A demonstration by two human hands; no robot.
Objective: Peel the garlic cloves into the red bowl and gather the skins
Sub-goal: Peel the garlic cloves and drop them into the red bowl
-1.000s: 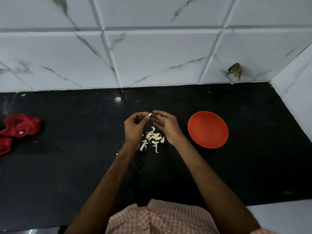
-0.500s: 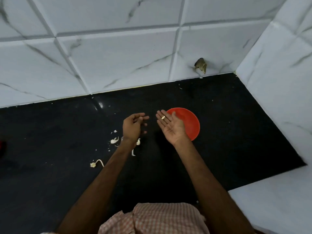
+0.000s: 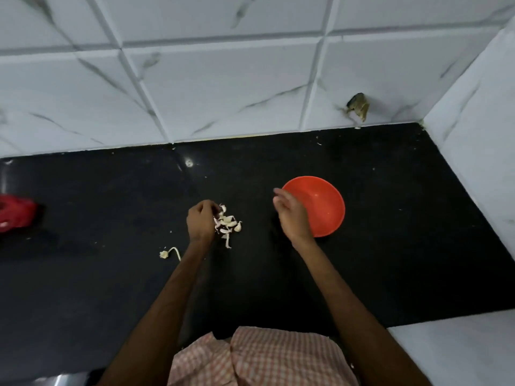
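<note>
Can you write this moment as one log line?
left hand: curled at garlic pile | right hand: at red bowl left rim, blurred | garlic stem: lying left of pile

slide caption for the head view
Left hand at a pile of pale garlic cloves and skins on the black counter; right hand by the round red bowl.

Bare black counter (image 3: 111, 288) lies between the garlic pile (image 3: 230, 222) and the red bowl (image 3: 323, 210); tiled walls (image 3: 223, 93) block the back and right.

red cloth (image 3: 15, 214) on black counter (image 3: 111, 274)
</note>
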